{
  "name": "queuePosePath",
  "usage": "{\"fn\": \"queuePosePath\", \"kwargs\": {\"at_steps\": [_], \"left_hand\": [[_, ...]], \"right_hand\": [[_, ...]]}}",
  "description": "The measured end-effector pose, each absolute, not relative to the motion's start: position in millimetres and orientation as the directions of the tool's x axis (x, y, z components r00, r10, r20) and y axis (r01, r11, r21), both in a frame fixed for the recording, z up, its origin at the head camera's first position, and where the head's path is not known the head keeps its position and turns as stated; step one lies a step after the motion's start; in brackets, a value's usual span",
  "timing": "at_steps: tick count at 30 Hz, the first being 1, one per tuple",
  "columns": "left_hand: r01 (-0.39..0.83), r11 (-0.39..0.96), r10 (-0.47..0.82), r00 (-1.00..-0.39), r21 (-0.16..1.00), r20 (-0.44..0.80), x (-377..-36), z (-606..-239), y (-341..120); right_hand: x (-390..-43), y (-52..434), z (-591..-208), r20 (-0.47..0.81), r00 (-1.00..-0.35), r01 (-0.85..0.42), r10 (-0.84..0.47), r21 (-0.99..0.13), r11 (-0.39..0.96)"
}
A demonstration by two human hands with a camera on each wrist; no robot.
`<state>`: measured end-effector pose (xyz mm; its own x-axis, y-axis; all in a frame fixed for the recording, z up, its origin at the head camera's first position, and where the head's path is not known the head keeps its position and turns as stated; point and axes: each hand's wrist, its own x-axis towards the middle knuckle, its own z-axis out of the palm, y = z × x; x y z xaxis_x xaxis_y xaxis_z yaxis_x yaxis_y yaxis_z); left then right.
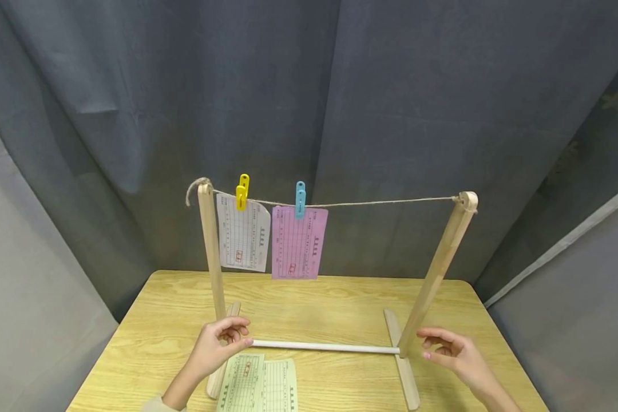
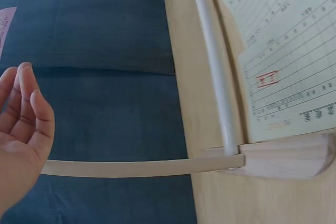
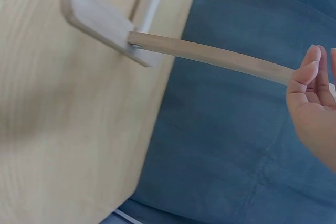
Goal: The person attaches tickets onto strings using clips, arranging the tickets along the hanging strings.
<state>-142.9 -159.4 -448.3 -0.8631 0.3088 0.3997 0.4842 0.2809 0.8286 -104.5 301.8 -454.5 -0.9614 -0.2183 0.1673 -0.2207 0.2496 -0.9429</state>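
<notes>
A wooden frame holds a string (image 1: 376, 203) between its left post (image 1: 211, 252) and right post (image 1: 438, 280). From the string hang a white printed slip (image 1: 244, 234) under a yellow clothespin (image 1: 242, 193) and a pink slip (image 1: 297, 246) under a light blue clothespin (image 1: 300, 200). My left hand (image 1: 213, 346), loosely bent and holding nothing, hovers by the foot of the left post, near the white crossbar (image 1: 324, 346). Just outside the right post is my right hand (image 1: 455, 355), its fingers relaxed around nothing. Two green slips (image 1: 278, 386) overlap on the table below the left hand.
The wood-grain table (image 1: 350, 309) carries the frame on two flat feet, the right one (image 1: 407, 380) standing near the right hand. Dark grey curtains (image 1: 391, 114) hang behind, and lighter grey cloth (image 1: 31, 274) borders the left side.
</notes>
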Motion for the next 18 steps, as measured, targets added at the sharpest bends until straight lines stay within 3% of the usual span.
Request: {"fn": "queuePosePath", "kwargs": {"at_steps": [5, 14, 18], "left_hand": [[0.450, 0.279, 0.332, -0.874, 0.848, 0.354, -142.6, -455.4, -160.5], [0.388, 0.330, 0.353, -0.896, 0.860, 0.269, -150.7, -513.6, -169.7], [0.343, 0.359, 0.361, -0.909, 0.868, 0.209, -147.0, -530.2, -170.5]], "right_hand": [[-101.5, 302.8, -469.5, 0.148, -0.964, -0.202, -0.220, -0.948, 0.245], [-94.7, 306.6, -521.9, 0.218, -0.943, -0.296, -0.252, -0.895, 0.333], [-87.9, 308.8, -544.4, 0.137, -0.955, -0.219, -0.263, -0.923, 0.316]]}}
